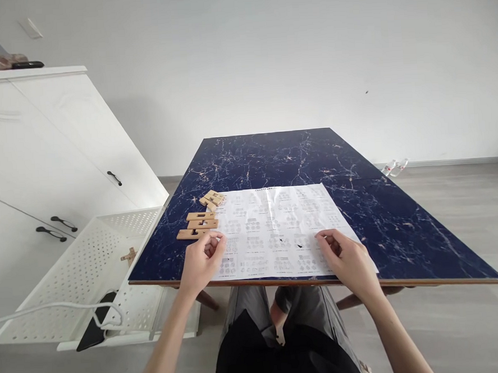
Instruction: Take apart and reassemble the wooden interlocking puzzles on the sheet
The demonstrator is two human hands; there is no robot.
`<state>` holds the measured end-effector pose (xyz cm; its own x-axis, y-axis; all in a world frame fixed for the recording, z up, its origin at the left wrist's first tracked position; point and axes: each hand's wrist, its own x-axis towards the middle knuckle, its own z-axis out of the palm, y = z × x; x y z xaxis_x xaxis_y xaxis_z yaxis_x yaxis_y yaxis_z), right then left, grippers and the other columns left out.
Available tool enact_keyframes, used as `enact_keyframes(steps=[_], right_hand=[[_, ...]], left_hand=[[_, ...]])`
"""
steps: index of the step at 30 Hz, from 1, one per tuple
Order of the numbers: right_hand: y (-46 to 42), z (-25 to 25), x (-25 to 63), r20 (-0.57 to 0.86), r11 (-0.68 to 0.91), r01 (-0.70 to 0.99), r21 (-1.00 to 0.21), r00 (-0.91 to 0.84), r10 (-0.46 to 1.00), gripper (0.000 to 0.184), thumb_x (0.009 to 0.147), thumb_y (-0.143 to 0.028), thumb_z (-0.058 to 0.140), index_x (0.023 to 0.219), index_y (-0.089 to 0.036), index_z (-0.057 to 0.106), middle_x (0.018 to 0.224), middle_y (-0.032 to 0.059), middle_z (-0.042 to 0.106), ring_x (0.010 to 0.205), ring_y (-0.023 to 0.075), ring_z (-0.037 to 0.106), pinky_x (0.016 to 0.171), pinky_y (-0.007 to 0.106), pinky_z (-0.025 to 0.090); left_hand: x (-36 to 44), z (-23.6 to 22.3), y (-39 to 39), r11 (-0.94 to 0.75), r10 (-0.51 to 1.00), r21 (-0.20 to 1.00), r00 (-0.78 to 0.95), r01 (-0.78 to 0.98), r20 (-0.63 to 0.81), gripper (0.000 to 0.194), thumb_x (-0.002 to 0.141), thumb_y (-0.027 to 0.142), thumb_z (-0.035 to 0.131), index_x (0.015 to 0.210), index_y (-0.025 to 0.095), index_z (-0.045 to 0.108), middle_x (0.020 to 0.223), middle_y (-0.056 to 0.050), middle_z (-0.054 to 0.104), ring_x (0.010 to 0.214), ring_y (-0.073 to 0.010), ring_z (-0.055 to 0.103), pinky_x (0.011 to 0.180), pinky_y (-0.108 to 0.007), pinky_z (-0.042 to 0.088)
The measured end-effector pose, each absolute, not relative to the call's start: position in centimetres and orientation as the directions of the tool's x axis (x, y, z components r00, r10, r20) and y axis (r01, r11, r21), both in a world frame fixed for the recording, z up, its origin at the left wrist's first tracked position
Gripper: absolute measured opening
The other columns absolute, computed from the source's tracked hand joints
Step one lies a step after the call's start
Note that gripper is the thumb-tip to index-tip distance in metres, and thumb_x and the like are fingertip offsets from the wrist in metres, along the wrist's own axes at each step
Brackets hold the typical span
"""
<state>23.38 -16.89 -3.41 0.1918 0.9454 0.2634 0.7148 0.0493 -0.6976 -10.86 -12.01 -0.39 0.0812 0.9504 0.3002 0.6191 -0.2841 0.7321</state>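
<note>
A large printed sheet of paper [285,223] with fold creases lies flat near the table's front edge, covered in rows of small diagrams. My left hand [202,261] rests over its left edge, fingers curled in and thumb close to the forefinger. Over the right side of the sheet, my right hand [346,256] is curled in a similar way. No object shows in either hand. Just beyond my left hand are flat wooden puzzle pieces with cut-out notches, among them a long wooden piece [189,234] partly behind my fingers. Further back, more notched pieces [213,198] overlap at the sheet's corner.
The dark blue marbled table [268,157] stands before a white wall. To the left are a white cabinet [61,147] and a perforated white basket [65,282] holding a small wooden piece [129,256], a black device [96,325] and a white cable. Clear bottles [395,167] lie on the floor.
</note>
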Motion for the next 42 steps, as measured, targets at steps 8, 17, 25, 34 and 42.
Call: enact_keyframes(steps=[8,17,25,34,42], right_hand=[[-16.9,-3.4,23.5,0.234,0.036,0.695,-0.718,0.193,0.953,0.038,0.106,-0.054,0.051,0.097,-0.022,0.069,0.077,0.0050,0.072,0.064,0.0212,0.064,0.061,0.031,0.046],[-17.1,-3.4,23.2,0.240,0.028,0.706,-0.707,0.202,0.950,0.032,0.106,-0.050,0.051,0.090,-0.025,0.064,0.068,0.0003,0.065,0.056,0.0183,0.058,0.057,0.029,0.045],[-17.1,-3.5,22.8,0.244,0.010,0.745,-0.667,0.205,0.948,0.027,0.108,-0.043,0.049,0.089,-0.027,0.059,0.062,-0.0027,0.057,0.051,0.0171,0.051,0.053,0.028,0.041],[-17.2,-3.8,22.1,0.295,0.041,0.759,-0.649,0.201,0.934,0.034,0.112,-0.044,0.046,0.083,-0.026,0.051,0.060,-0.0050,0.047,0.047,0.0144,0.043,0.050,0.028,0.034],[-16.8,-4.3,22.0,0.405,0.142,0.785,-0.604,0.148,0.902,0.044,0.111,-0.038,0.053,0.076,-0.026,0.028,0.064,-0.0068,0.031,0.050,0.0111,0.029,0.051,0.026,0.032]], left_hand=[[-10.8,-0.3,-12.0,-0.264,0.954,0.719,0.064,0.643,0.292,0.030,0.100,0.049,0.062,0.094,0.020,0.069,0.066,0.002,0.062,0.057,-0.0140,0.058,0.055,-0.023,0.043],[-10.5,-0.1,-12.0,-0.252,0.953,0.684,0.053,0.684,0.298,0.024,0.099,0.044,0.063,0.092,0.022,0.069,0.063,0.004,0.058,0.053,-0.0127,0.053,0.053,-0.023,0.041],[-10.9,-0.5,-12.0,-0.275,0.942,0.618,0.080,0.737,0.325,0.022,0.103,0.042,0.062,0.093,0.024,0.069,0.064,0.005,0.058,0.052,-0.0115,0.049,0.053,-0.022,0.041],[-10.7,-0.6,-11.9,-0.220,0.957,0.632,0.038,0.743,0.288,0.026,0.100,0.047,0.065,0.091,0.024,0.071,0.062,0.005,0.057,0.051,-0.0118,0.046,0.050,-0.021,0.040],[-11.7,-0.3,-12.4,-0.179,0.981,0.679,0.075,0.712,0.180,0.029,0.102,0.050,0.063,0.094,0.024,0.072,0.073,0.003,0.067,0.061,-0.0139,0.056,0.057,-0.022,0.046]])
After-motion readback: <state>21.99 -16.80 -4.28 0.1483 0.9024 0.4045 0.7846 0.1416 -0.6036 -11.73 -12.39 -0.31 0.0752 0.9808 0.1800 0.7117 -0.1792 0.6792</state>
